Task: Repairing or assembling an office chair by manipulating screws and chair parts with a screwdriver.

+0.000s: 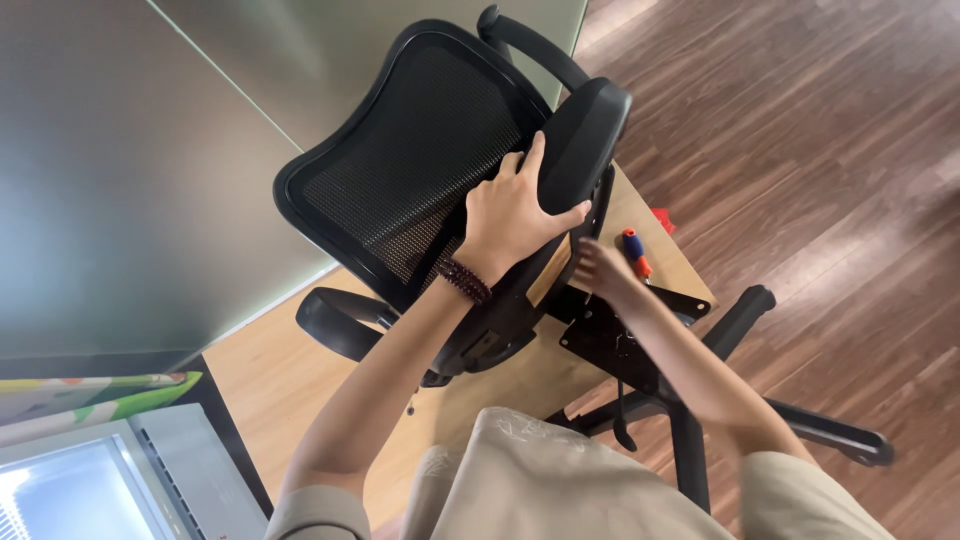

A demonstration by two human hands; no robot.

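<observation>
Head view, looking down on a chair (420, 150) laid over a wooden board (290, 380); all positions below are taken from the chair. Its mesh back tilts up and away toward the grey wall (120, 180), and the seat (583, 140) stands on edge at the chair's right side, long axis running from near-left to far-right. Left hand (515, 215) lies flat against the seat's edge where it meets the mesh, fingers spread over the rim and thumb along the seat's underside: a steadying press, not a closed grip. A dark bead bracelet (463, 280) sits on that wrist, and the forearm comes up straight from below. Right hand (603, 270) is low at the chair's right, just under the seat near the black metal plate (610, 340); it is blurred, so whether it is closed on anything cannot be told. A screwdriver (636, 254) with blue and orange handle lies just beyond that hand, on the board, pointing away from the chair; the right hand is the nearer one to it. The star base (800, 420) reaches out over the floor (820, 150) to the chair's right. A laptop (110, 480) sits well apart, at near left.
</observation>
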